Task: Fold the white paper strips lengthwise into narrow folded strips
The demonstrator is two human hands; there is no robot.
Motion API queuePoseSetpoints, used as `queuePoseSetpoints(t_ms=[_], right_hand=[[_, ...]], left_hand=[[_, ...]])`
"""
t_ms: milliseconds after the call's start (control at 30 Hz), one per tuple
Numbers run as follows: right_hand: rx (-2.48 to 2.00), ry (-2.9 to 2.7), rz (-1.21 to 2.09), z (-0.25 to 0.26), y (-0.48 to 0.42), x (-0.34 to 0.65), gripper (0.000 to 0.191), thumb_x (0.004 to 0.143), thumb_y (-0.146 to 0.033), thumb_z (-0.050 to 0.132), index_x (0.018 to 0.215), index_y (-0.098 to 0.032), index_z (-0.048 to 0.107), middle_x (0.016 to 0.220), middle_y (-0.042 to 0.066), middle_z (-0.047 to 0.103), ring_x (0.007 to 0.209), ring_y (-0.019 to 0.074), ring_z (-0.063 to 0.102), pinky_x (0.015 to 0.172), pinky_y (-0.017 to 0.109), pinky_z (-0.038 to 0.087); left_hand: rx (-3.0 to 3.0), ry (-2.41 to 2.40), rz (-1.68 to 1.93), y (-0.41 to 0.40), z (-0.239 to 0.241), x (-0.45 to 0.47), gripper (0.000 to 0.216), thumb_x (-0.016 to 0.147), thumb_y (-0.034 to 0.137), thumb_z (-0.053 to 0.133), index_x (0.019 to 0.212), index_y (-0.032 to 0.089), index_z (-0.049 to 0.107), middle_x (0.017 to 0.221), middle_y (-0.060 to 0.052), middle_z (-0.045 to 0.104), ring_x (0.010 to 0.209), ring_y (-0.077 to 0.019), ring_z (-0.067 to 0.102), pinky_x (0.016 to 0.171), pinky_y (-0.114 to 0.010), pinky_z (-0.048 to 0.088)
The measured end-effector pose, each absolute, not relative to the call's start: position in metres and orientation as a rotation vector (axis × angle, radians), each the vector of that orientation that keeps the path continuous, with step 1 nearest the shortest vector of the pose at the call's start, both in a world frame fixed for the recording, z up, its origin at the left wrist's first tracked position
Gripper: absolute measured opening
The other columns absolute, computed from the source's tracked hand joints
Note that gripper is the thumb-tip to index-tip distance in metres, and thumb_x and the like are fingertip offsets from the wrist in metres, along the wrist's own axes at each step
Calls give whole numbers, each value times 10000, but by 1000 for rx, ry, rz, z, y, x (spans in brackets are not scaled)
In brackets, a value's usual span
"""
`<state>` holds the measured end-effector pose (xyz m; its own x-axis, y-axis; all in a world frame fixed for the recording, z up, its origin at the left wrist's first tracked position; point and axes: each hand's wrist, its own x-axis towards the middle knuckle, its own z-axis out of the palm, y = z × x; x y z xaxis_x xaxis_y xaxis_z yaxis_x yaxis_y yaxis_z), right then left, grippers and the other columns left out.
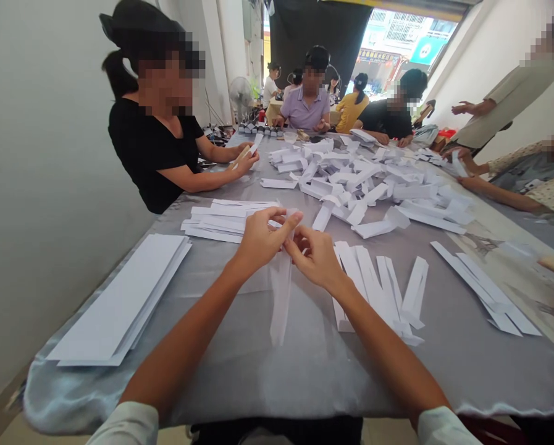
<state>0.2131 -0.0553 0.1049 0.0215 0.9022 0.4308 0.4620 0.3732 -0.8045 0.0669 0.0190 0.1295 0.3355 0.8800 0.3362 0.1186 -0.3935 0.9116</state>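
Note:
Both my hands meet over the middle of the table around a narrow strip of thin white paper, which hangs down toward me. My left hand pinches its upper end between thumb and fingers. Just below and to the right, my right hand pinches the strip's edge with its fingers curled. Part of the strip is hidden behind the fingers. Beyond my left hand lies a stack of folded white paper strips. Beside my right forearm, several narrow folded strips lie fanned out.
A stack of flat white sheets lies at the left edge of the grey-covered table. A big heap of folded paper pieces fills the far middle. More strips lie at right. Several people sit around the table, one person close on the left.

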Motion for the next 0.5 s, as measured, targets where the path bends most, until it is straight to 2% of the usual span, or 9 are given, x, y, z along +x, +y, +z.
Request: queuePoseSetpoints(t_ms=[100,233,367,500], right_hand=[[-1223,-1566,564,104,-56,213,348,1031,-574,641,1076,-230,610,932,39,696,697,179,685,545,283,462],[-1232,-1516,592,104,-56,213,479,1046,-621,613,1319,-231,563,1078,55,670,732,172,680,577,289,473],[-1250,-1480,579,105,-56,213,484,1106,-634,476,1351,-227,564,1050,54,688,720,175,649,648,314,487],[-1286,-1436,623,104,-55,216,494,1121,-662,393,1321,-253,585,958,48,720,685,195,620,642,333,491]], left_hand=[[1683,823,1113,19,132,65,653,841,708,817,1115,116,786,1000,-127,799,574,-185,703,446,-278,544],[1643,778,1105,21,134,63,669,898,745,733,1134,122,792,1034,-132,785,690,-206,745,481,-273,602],[1515,762,1113,27,131,63,701,941,721,698,1352,153,704,1018,-122,768,642,-189,725,469,-275,586],[1459,722,1157,31,128,64,601,998,551,691,1509,250,592,801,-34,693,588,-179,668,480,-261,539]])
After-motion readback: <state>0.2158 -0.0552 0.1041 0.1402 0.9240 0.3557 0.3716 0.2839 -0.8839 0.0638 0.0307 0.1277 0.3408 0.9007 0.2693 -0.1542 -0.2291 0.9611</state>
